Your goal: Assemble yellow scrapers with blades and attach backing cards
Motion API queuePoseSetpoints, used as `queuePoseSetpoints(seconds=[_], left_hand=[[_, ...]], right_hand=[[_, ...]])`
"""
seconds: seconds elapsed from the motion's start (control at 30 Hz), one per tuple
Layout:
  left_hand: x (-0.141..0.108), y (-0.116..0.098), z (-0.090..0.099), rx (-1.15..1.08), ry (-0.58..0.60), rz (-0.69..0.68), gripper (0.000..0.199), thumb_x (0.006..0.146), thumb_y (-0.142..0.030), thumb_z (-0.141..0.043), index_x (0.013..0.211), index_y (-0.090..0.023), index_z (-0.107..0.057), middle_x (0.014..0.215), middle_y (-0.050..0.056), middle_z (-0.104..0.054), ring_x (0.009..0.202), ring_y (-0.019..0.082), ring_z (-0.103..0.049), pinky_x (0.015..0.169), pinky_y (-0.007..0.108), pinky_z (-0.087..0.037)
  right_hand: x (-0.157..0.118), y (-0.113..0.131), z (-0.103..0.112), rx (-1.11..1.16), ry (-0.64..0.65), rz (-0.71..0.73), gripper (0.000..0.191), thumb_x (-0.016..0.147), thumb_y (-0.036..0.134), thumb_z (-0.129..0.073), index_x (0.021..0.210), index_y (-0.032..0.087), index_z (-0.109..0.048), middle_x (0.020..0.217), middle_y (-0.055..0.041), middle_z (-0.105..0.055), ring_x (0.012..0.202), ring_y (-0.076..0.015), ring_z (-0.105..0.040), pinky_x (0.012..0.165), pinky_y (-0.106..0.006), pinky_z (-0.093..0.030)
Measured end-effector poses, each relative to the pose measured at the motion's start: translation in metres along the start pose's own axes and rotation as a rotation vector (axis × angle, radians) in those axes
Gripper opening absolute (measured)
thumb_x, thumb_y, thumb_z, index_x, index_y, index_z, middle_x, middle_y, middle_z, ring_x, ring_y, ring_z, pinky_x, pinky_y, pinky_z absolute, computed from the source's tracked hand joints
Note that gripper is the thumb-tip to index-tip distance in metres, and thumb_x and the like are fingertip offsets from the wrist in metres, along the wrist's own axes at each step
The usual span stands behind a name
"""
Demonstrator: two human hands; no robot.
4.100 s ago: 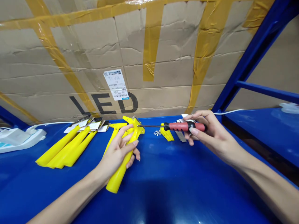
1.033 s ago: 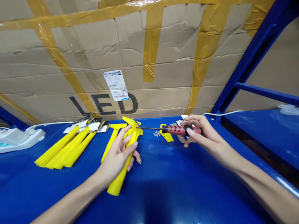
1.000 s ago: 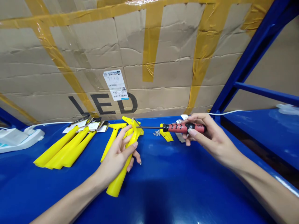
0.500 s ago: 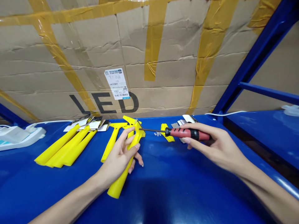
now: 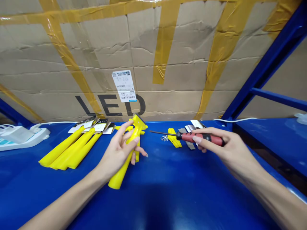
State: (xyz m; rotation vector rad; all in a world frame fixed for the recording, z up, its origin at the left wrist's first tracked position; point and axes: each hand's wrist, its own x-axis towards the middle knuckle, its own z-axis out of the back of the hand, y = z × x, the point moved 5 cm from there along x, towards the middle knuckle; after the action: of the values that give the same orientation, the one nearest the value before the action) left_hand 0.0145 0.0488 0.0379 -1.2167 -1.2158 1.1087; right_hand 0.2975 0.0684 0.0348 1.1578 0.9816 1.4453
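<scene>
My left hand (image 5: pixel 122 147) is closed round a yellow scraper (image 5: pixel 120 174), its handle slanting down toward me and its head with a dark blade edge pointing up and away. In my right hand (image 5: pixel 220 140) is a screwdriver (image 5: pixel 188 136) with a red and black handle, its thin shaft pointing left. The tip stands a little right of the scraper's head, apart from it. Partly hidden behind my left hand lie more yellow scraper parts (image 5: pixel 124 128). Small screws (image 5: pixel 164 138) lie in a heap below the shaft, beside several small yellow pieces (image 5: pixel 174 140).
Three finished-looking yellow scrapers (image 5: pixel 72 153) with card sleeves (image 5: pixel 96 125) lie at left. Flat grey blades (image 5: pixel 187 140) and white cards (image 5: pixel 197 124) lie behind my right hand. A white power strip (image 5: pixel 35 137) stands far left. A taped carton (image 5: pixel 182 95) backs the blue table (image 5: pixel 168 198).
The screwdriver has drawn back right, its tip leaving the scraper's head. My left hand has tilted and turned the scraper, so its blade edge shows. The view has shifted slightly.
</scene>
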Motion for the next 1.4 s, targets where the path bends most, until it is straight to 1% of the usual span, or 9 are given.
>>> queuePoseSetpoints(seconds=[0.1,0.27,0.47,0.7,0.77,0.9,0.97,1.17,1.4], left_hand=[[0.003,-0.01,0.013,-0.032,-0.091,-0.037,0.082,0.087,-0.028,-0.073,0.154,-0.025,-0.026,0.102,0.008,-0.072,0.069,0.021,-0.076,0.046,0.02,-0.052],[0.002,-0.012,0.016,-0.082,-0.105,0.033,0.078,0.087,-0.024,-0.075,0.149,-0.028,-0.028,0.112,0.008,-0.075,0.082,0.022,-0.078,0.059,0.021,-0.06],[-0.001,-0.002,0.004,-0.099,-0.008,0.094,0.035,0.094,-0.035,-0.067,0.122,-0.02,-0.05,0.119,0.012,-0.074,0.091,0.022,-0.077,0.078,0.03,-0.062],[-0.002,0.0,-0.013,0.032,0.002,0.154,0.019,0.086,-0.033,-0.077,0.094,-0.017,-0.074,0.072,-0.002,-0.064,0.065,0.009,-0.056,0.061,0.018,-0.045],[-0.002,0.001,-0.017,0.026,-0.056,0.217,0.024,0.082,-0.03,-0.081,0.102,-0.018,-0.076,0.077,-0.001,-0.067,0.068,0.01,-0.056,0.062,0.019,-0.043],[0.004,0.001,-0.029,0.044,-0.072,0.221,0.027,0.077,-0.032,-0.085,0.1,-0.019,-0.079,0.092,0.003,-0.073,0.085,0.014,-0.06,0.073,0.02,-0.043],[0.009,0.001,-0.038,0.042,-0.01,0.203,0.021,0.078,-0.037,-0.083,0.089,-0.019,-0.08,0.086,0.003,-0.073,0.085,0.015,-0.061,0.077,0.022,-0.043],[0.024,0.006,-0.065,-0.035,0.086,0.193,0.023,0.082,-0.04,-0.079,0.087,-0.018,-0.08,0.103,0.006,-0.076,0.1,0.015,-0.06,0.081,0.017,-0.042],[0.028,0.017,-0.075,-0.221,0.024,0.327,0.042,0.083,-0.036,-0.081,0.115,-0.013,-0.065,0.098,0.01,-0.077,0.048,0.003,-0.03,0.04,0.014,-0.021]], right_hand=[[0.002,0.002,0.007,-0.155,0.011,0.075,0.034,0.07,0.05,-0.086,0.091,0.024,-0.079,0.085,-0.0074,-0.077,0.072,-0.0226,-0.068,0.063,-0.034,-0.054],[-0.001,-0.002,-0.008,-0.501,0.263,0.156,0.03,0.082,0.052,-0.073,0.092,0.024,-0.078,0.088,-0.0061,-0.076,0.071,-0.0228,-0.066,0.062,-0.036,-0.05],[-0.003,-0.015,-0.023,-0.651,0.416,0.23,0.017,0.087,0.039,-0.069,0.097,0.026,-0.072,0.095,-0.0038,-0.072,0.082,-0.0215,-0.066,0.075,-0.037,-0.052],[-0.006,-0.016,-0.032,-0.654,0.45,0.359,0.017,0.088,0.034,-0.069,0.102,0.024,-0.069,0.101,-0.0051,-0.071,0.088,-0.0214,-0.066,0.079,-0.036,-0.053],[-0.004,-0.009,-0.025,-0.612,0.373,0.392,0.022,0.088,0.04,-0.071,0.104,0.025,-0.07,0.103,-0.0049,-0.073,0.093,-0.0221,-0.067,0.083,-0.037,-0.053],[0.01,0.001,0.018,-0.614,-0.174,0.358,0.018,0.093,0.038,-0.06,0.098,0.024,-0.07,0.098,-0.0047,-0.076,0.086,-0.0219,-0.069,0.077,-0.035,-0.052],[0.016,-0.003,0.035,-0.703,-0.313,0.293,0.018,0.092,0.036,-0.059,0.098,0.023,-0.07,0.097,-0.0057,-0.076,0.085,-0.0238,-0.07,0.076,-0.036,-0.052],[0.024,-0.023,0.037,-0.996,-0.049,0.095,0.046,0.084,0.043,-0.064,0.128,0.027,-0.065,0.106,-0.0059,-0.078,0.089,-0.0314,-0.074,0.072,-0.039,-0.053],[0.021,-0.017,0.039,-0.995,-0.093,0.156,0.049,0.083,0.02,-0.056,0.131,0.029,-0.063,0.098,-0.0018,-0.08,0.082,-0.0268,-0.076,0.073,-0.036,-0.054]])
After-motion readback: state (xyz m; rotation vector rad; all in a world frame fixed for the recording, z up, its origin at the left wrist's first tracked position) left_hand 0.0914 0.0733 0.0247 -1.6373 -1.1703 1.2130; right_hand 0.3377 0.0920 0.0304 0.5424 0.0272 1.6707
